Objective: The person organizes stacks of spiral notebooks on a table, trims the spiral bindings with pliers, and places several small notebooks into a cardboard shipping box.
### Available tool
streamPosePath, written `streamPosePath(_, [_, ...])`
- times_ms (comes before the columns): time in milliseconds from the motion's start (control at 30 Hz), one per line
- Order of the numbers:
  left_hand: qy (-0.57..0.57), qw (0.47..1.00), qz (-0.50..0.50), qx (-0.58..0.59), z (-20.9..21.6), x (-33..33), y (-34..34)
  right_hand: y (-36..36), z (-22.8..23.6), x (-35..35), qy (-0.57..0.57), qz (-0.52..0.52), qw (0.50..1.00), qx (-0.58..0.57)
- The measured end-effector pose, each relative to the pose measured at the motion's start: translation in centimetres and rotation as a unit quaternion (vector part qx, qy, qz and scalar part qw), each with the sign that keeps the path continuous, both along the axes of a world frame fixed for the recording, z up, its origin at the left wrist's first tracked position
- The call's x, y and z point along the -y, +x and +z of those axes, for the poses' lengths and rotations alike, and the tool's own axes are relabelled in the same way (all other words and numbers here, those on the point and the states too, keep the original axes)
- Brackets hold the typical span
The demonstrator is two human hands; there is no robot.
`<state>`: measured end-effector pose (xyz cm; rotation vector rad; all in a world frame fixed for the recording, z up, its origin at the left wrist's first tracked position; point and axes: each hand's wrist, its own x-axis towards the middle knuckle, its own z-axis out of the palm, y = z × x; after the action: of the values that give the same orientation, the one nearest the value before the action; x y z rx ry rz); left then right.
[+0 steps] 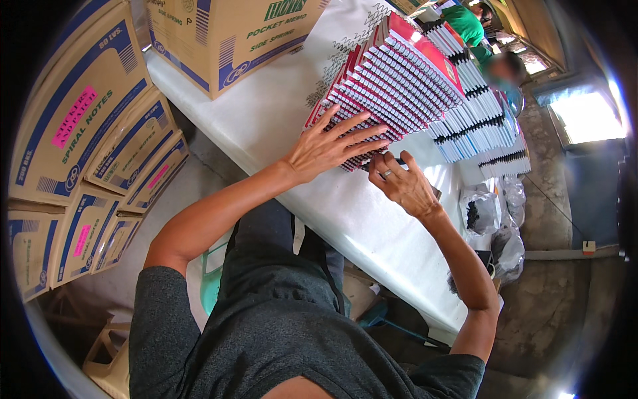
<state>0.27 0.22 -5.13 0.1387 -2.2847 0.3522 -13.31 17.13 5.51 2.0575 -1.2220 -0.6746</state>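
Observation:
A tall stack of red-covered spiral notebooks point(409, 93) lies on the white-covered table point(372, 213), with rows of wire binding turned toward me. My left hand point(332, 143) rests on the near left side of the stack, its fingers spread over the bindings. At the near end of the stack, my right hand point(402, 183) has its fingers curled in by the lowest bindings. Something dark shows at its fingertips, too hidden to name. Loose wire coils point(342, 56) stick out behind the stack on the left.
More notebooks with black spirals point(475, 126) stand to the right, near clear plastic bags point(482, 209) of dark pieces. A cardboard box point(232, 40) sits at the far left of the table. Stacked cartons point(80, 106) fill the left side. Another person in green point(463, 23) is beyond the table.

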Motion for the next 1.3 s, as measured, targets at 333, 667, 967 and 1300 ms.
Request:
streamPosePath(333, [-0.018,1.0,0.017,0.014,0.2,0.1,0.2,4.4,-2.2,0.7,0.015,-0.285,0.958,0.01])
streamPosePath(667, [0.015,1.0,-0.011,0.021,-1.6,-0.7,-0.3,-0.1,-1.1,-0.2,-0.007,-0.032,0.999,0.033])
streamPosePath(967, [0.012,1.0,-0.002,0.021,-1.2,-0.6,-0.3,3.8,-2.8,0.7,0.06,-0.296,0.951,0.072])
streamPosePath(1300, [0.01,1.0,-0.007,0.018,-2.4,-0.7,-0.3,1.3,-2.2,-0.3,-0.024,-0.06,0.996,0.063])
